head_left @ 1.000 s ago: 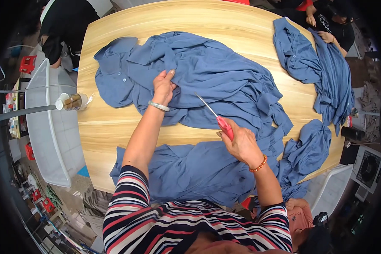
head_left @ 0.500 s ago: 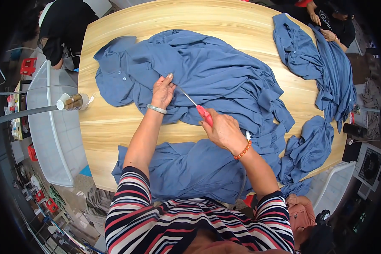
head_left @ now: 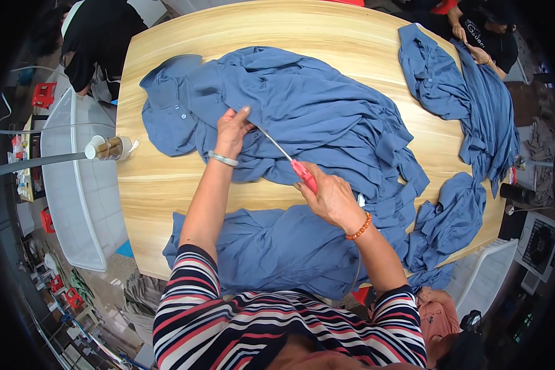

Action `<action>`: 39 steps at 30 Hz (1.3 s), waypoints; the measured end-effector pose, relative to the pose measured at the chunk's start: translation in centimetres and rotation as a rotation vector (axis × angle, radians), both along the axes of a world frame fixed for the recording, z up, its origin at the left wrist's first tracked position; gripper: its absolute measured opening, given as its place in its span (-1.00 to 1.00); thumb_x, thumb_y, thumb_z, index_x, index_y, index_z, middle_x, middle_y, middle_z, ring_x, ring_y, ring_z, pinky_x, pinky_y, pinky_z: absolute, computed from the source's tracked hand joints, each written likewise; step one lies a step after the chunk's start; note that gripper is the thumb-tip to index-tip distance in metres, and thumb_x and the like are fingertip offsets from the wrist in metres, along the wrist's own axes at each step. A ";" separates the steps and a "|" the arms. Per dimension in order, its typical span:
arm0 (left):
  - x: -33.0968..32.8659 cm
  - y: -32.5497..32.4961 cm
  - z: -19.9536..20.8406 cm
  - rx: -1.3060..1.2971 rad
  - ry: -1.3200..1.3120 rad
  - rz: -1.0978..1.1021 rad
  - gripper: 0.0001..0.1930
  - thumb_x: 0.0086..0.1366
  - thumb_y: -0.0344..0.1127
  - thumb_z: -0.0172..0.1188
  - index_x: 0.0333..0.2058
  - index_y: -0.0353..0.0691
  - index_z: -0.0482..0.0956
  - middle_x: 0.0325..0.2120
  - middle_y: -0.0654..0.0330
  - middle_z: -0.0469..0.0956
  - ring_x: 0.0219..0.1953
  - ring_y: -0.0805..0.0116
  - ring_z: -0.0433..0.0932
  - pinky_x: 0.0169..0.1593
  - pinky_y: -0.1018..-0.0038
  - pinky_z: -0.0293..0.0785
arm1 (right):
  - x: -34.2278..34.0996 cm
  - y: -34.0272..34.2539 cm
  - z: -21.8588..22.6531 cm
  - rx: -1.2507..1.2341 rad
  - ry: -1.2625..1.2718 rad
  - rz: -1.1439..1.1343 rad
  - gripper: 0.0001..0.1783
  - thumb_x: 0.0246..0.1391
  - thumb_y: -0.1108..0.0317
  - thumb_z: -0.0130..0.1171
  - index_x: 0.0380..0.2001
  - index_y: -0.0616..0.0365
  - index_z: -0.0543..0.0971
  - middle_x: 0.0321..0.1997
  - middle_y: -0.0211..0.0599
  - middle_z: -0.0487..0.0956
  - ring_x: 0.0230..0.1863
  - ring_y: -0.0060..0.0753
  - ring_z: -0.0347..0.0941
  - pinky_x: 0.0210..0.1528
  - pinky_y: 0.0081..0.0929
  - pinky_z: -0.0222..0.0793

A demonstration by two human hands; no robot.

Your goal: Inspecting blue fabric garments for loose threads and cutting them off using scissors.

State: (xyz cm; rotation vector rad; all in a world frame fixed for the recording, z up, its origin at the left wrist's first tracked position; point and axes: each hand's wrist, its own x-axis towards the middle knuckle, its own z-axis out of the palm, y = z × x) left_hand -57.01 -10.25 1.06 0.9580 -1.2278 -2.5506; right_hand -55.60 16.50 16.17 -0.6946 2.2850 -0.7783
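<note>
A blue polo shirt [head_left: 308, 92] lies spread and rumpled across the middle of the table, its collar and buttons toward the left. My left hand [head_left: 233, 131] pinches the fabric near the shirt's placket, fingers closed on a fold. In my right hand [head_left: 334, 198] is a tool with a red handle [head_left: 304, 175] and a long thin metal shaft. The shaft points up and left, and its tip ends close to my left fingers; whether it touches the cloth I cannot tell. A second blue garment [head_left: 271, 243] lies along the near edge, under my forearms.
More blue garments lie at the right [head_left: 438, 80] and near right [head_left: 453, 209] of the wooden table [head_left: 166, 179]. A clear jar [head_left: 111, 148] stands at the left edge, beside a white plastic bin [head_left: 74, 185]. Other people work around the table.
My right hand has shifted slightly right and toward me with the red-handled tool. The left hand has edged a little left, still on the shirt.
</note>
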 end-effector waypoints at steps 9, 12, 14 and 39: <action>-0.9 -3.1 0.7 0.165 -0.036 -0.033 -0.90 0.26 -0.46 0.17 -0.34 -0.31 0.42 -0.44 0.13 0.53 -0.29 0.13 0.63 -0.33 0.48 0.64 | -0.1 -1.5 -0.3 0.011 0.003 -0.045 -0.51 0.14 0.13 0.09 0.07 0.14 0.37 -0.43 0.10 0.58 -0.33 0.22 0.51 -0.25 -0.02 0.40; -0.1 -2.1 1.0 0.160 -0.005 0.009 -0.90 0.29 -0.48 0.13 -0.33 -0.39 0.41 -0.37 0.02 0.52 -0.13 -0.12 0.58 -0.06 0.26 0.63 | -0.1 -2.0 -0.5 0.059 -0.002 -0.065 -0.52 0.13 0.12 0.09 0.04 0.15 0.40 -0.42 0.10 0.58 -0.31 0.21 0.52 -0.23 -0.01 0.39; 0.4 -1.8 1.3 0.144 -0.019 0.031 -0.89 0.30 -0.46 0.13 -0.33 -0.39 0.41 -0.38 0.00 0.52 -0.12 -0.14 0.57 -0.04 0.24 0.62 | -0.2 -2.3 -0.7 0.060 0.007 -0.090 -0.54 0.12 0.13 0.10 0.01 0.16 0.43 -0.42 0.09 0.59 -0.30 0.22 0.52 -0.23 -0.01 0.39; 2.7 -1.8 1.9 0.181 0.065 -0.022 -0.81 0.34 -0.33 0.11 -0.35 -0.38 0.45 -0.28 -0.03 0.54 -0.15 -0.06 0.59 -0.03 0.25 0.58 | 1.2 -1.4 -0.6 0.020 -0.049 0.000 -0.55 0.12 0.19 0.09 0.07 0.08 0.38 -0.44 0.12 0.57 -0.35 0.22 0.50 -0.27 0.01 0.39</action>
